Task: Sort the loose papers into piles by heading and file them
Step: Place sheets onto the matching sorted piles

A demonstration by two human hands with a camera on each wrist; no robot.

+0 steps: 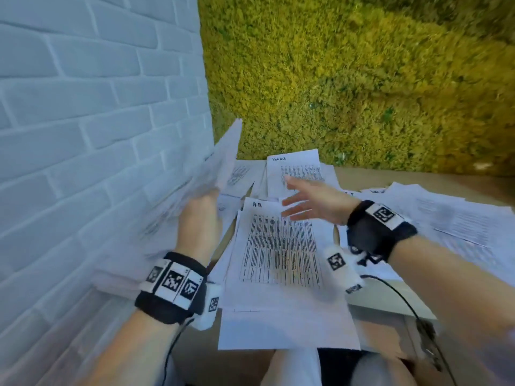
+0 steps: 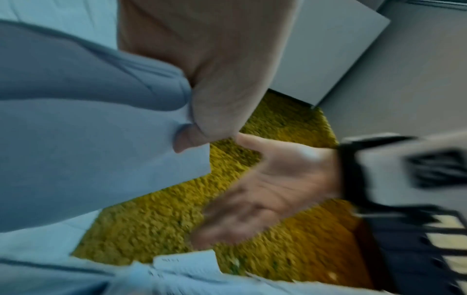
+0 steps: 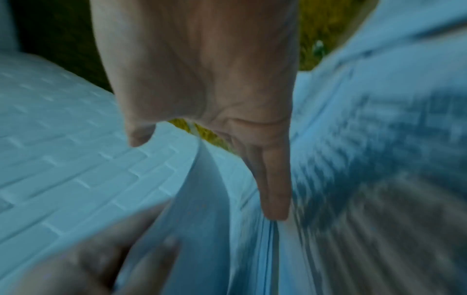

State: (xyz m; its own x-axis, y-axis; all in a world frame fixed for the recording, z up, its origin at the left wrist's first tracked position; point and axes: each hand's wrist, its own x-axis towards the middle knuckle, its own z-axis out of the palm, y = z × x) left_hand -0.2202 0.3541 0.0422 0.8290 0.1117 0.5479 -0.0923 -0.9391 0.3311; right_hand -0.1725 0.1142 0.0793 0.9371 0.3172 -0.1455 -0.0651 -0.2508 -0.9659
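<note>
The sheet headed "A-R" (image 1: 281, 246) lies lengthwise on the desk (image 1: 390, 302), straight ahead, just under the right hand (image 1: 315, 200), which hovers flat, fingers spread, holding nothing. The left hand (image 1: 199, 218) grips a raised sheaf of papers (image 1: 200, 179) (blurred) by the brick wall (image 1: 83, 107).

two hands (image 1: 199, 218), many loose papers (image 1: 281, 246)
</note>
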